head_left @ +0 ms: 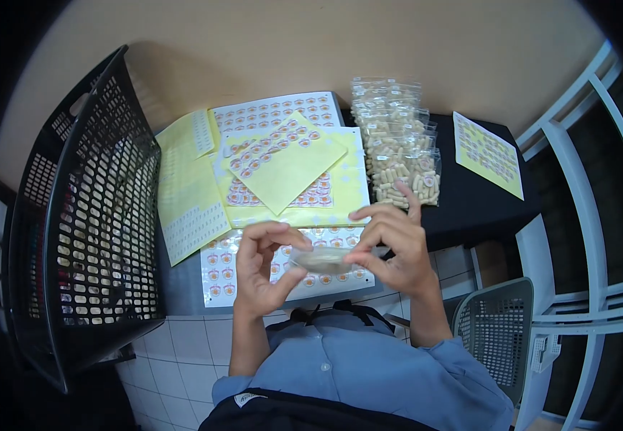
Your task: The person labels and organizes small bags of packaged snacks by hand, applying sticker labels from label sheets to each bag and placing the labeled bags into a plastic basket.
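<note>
Between my two hands a small clear plastic bag (323, 260) is held up over the table's front edge; pale contents show through it, partly blurred. My left hand (264, 267) pinches its left end between thumb and fingers. At the bag's right end, my right hand (396, 244) grips with thumb and fingertips, one finger raised. Below and behind the bag lie sticker sheets (219, 269) with rows of small orange and pink labels. A yellow sheet (293, 169) with some stickers along one side rests on top of the pile.
Overlapping clear bags of pale stick-shaped pieces (397, 161) stand at the table's back right. Further right is another sticker sheet (489, 154). A tall black perforated basket (103, 208) borders the left. Yellow label sheets (189, 190) lie beside it. A grey perforated chair (494, 330) stands at lower right.
</note>
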Demonstrator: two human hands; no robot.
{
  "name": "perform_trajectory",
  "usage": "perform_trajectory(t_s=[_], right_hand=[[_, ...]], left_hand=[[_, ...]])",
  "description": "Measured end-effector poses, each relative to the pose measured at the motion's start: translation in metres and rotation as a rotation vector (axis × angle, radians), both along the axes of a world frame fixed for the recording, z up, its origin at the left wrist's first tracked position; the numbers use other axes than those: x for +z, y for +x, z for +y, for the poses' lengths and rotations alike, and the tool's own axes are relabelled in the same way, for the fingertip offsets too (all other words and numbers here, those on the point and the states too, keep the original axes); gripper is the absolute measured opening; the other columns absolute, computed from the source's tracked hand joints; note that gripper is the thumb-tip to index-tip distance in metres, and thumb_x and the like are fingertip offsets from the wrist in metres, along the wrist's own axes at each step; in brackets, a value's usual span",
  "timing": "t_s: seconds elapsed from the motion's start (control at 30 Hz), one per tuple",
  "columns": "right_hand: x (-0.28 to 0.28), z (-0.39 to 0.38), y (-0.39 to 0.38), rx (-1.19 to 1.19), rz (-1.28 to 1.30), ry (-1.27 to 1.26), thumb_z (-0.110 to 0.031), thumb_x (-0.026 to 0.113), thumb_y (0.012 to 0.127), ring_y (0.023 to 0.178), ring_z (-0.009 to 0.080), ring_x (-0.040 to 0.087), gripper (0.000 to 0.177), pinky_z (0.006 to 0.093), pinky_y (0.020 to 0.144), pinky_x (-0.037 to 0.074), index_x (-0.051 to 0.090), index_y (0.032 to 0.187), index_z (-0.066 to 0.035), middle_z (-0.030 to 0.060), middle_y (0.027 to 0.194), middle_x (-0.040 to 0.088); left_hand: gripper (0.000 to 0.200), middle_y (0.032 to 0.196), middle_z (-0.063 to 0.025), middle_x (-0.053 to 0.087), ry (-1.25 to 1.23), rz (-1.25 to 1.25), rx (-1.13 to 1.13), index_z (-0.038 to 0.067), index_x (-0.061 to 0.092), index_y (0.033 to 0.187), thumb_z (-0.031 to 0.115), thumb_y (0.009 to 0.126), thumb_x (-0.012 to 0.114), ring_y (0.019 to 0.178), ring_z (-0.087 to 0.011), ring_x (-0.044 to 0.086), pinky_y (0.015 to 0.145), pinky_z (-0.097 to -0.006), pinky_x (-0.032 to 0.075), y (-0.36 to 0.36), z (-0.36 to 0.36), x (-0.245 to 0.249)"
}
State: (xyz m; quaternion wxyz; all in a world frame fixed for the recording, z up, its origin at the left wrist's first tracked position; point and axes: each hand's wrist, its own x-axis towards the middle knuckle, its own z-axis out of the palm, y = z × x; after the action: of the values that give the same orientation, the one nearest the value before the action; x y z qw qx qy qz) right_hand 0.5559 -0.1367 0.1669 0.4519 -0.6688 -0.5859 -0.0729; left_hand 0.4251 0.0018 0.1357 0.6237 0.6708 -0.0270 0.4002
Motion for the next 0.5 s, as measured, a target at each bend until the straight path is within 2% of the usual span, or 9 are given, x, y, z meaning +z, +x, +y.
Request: perform_trajectory(t_s=[0.07,0.13,0.17,0.27,0.3,0.33,0.4,0.47,0.5], right_hand=[[-0.006,0.008,-0.004,0.059,0.038,-0.036,-0.027,0.073,0.059,0.078,0.0138,0.058,0.025,0.0446,0.096,0.018,0.052,0.055,-0.013,-0.001,0.058,0.054],[-0.014,0.02,-0.01,0.145,0.082,-0.044,-0.027,0.073,0.059,0.076,0.0134,0.058,0.026,0.0443,0.095,0.021,0.052,0.055,-0.012,-0.0012,0.058,0.054],[-0.018,0.025,-0.012,0.168,0.081,-0.053,-0.027,0.073,0.06,0.076,0.0137,0.058,0.026,0.0442,0.095,0.023,0.052,0.055,-0.011,-0.0012,0.059,0.055],[-0.029,0.04,-0.017,0.268,0.221,-0.04,-0.027,0.073,0.059,0.075,0.0147,0.058,0.026,0.044,0.095,0.021,0.053,0.056,-0.012,-0.0015,0.058,0.055],[-0.026,0.043,-0.014,0.361,0.236,-0.081,-0.028,0.07,0.065,0.074,0.015,0.058,0.025,0.0403,0.091,0.029,0.055,0.062,-0.008,0.0029,0.065,0.058],[-0.028,0.048,-0.009,0.366,0.235,-0.083,-0.028,0.07,0.065,0.074,0.015,0.058,0.025,0.0403,0.091,0.029,0.055,0.062,-0.008,0.0029,0.065,0.058],[-0.044,0.065,0.008,0.492,0.832,0.014,-0.023,0.063,0.073,0.073,0.0147,0.057,0.022,0.0321,0.081,0.039,0.057,0.07,-0.002,0.0073,0.073,0.058],[-0.073,0.086,0.048,0.215,0.762,-0.05,-0.015,0.056,0.078,0.071,0.0142,0.056,0.016,0.0258,0.067,0.043,0.059,0.078,0.001,0.0094,0.079,0.057],[-0.083,0.096,0.069,0.07,0.596,-0.069,-0.011,0.055,0.078,0.07,0.015,0.055,0.012,0.0258,0.065,0.043,0.059,0.079,0.0,0.0093,0.078,0.057]], left_hand=[[0.028,0.075,-0.0122,0.058,-0.087,0.019,-0.005,-0.001,0.045,0.095,-0.002,0.071,0.06,0.075,-0.0175,0.057,0.072,-0.0282,0.044,-0.009,0.003,-0.004],[0.012,0.075,-0.0129,0.058,0.038,0.149,0.02,-0.002,0.053,0.082,0.0,0.072,0.059,0.076,-0.0188,0.057,0.071,-0.0288,0.044,-0.017,0.012,-0.015],[0.005,0.072,-0.0109,0.057,-0.066,0.15,0.041,-0.002,0.054,0.07,-0.001,0.073,0.058,0.072,-0.0175,0.056,0.068,-0.0281,0.044,-0.02,0.011,-0.018],[0.006,0.069,-0.0097,0.057,-0.096,0.182,0.135,-0.002,0.053,0.07,-0.001,0.073,0.058,0.067,-0.0158,0.055,0.062,-0.0263,0.044,-0.034,0.017,-0.031],[0.009,0.066,-0.0085,0.056,-0.107,0.169,0.177,-0.001,0.051,0.068,0.0,0.074,0.058,0.061,-0.0133,0.052,0.057,-0.0243,0.043,-0.034,0.016,-0.028],[0.009,0.066,-0.0085,0.056,-0.109,0.168,0.182,-0.001,0.051,0.068,0.0,0.074,0.058,0.061,-0.0133,0.052,0.057,-0.0243,0.043,-0.037,0.017,-0.027],[0.012,0.064,-0.0078,0.055,-0.171,0.121,0.212,0.0,0.05,0.068,0.002,0.075,0.058,0.058,-0.012,0.05,0.055,-0.0234,0.041,-0.043,0.023,-0.027],[0.016,0.063,-0.0063,0.05,-0.117,0.077,0.219,0.001,0.045,0.069,0.008,0.081,0.053,0.054,-0.0106,0.046,0.053,-0.0236,0.041,-0.044,0.026,-0.024],[0.017,0.063,-0.0057,0.047,-0.268,0.006,0.167,0.002,0.042,0.071,0.011,0.083,0.049,0.053,-0.0101,0.043,0.053,-0.0239,0.041,-0.043,0.025,-0.021]])
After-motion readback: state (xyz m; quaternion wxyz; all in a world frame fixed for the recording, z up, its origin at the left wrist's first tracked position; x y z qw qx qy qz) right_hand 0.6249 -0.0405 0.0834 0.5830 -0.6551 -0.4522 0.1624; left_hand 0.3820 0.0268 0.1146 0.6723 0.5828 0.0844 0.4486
